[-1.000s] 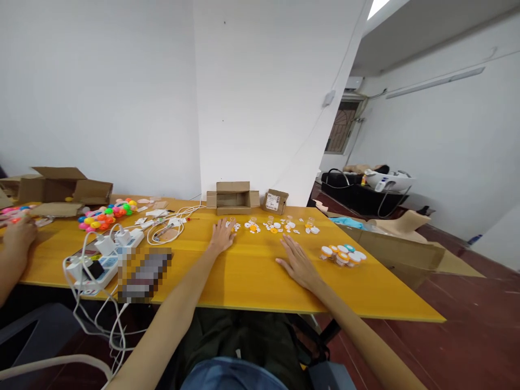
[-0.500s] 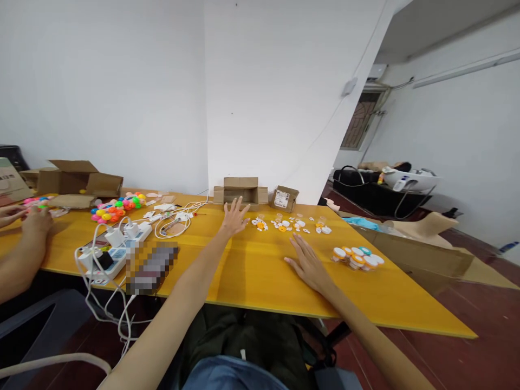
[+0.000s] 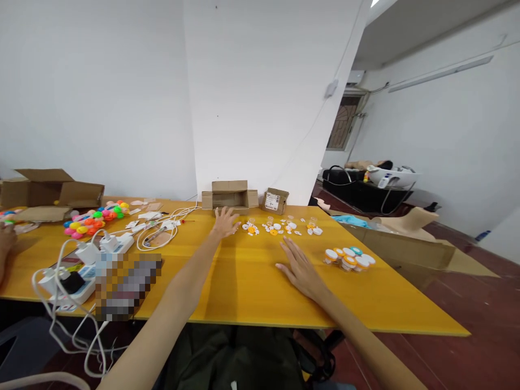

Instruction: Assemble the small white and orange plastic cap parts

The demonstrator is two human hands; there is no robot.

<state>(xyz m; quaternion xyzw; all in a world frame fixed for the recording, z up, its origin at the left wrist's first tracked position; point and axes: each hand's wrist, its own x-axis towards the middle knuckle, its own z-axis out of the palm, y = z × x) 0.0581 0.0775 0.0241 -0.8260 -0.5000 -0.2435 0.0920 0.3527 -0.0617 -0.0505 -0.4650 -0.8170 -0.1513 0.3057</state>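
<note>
My left hand (image 3: 226, 222) reaches across the yellow table (image 3: 239, 281) with its fingers spread and nothing in them. It is nearest to an open cardboard box (image 3: 230, 201) by the wall and to small white and orange round parts (image 3: 251, 229) on its right. My right hand (image 3: 299, 267), palm down and fingers stretched, is over the table and holds nothing. To its right stands a cluster of small clear jars (image 3: 349, 259) with white, orange and teal lids. Beyond my fingertips lie more white and orange parts (image 3: 274, 231) in loose groups, with clear cups (image 3: 312, 222) among them.
On the left are a power strip (image 3: 87, 276) with white cables, a pixelated dark device (image 3: 132, 287), bright plastic balls (image 3: 95, 219) and a larger open box (image 3: 52, 195). A co-worker's hand (image 3: 6, 241) shows at the left edge. A labelled small box (image 3: 275, 201) stands at the back.
The view has turned, so the table contents sit further left and less of the co-worker's arms shows. Both my hands stay open in nearly the same places over the table.
</note>
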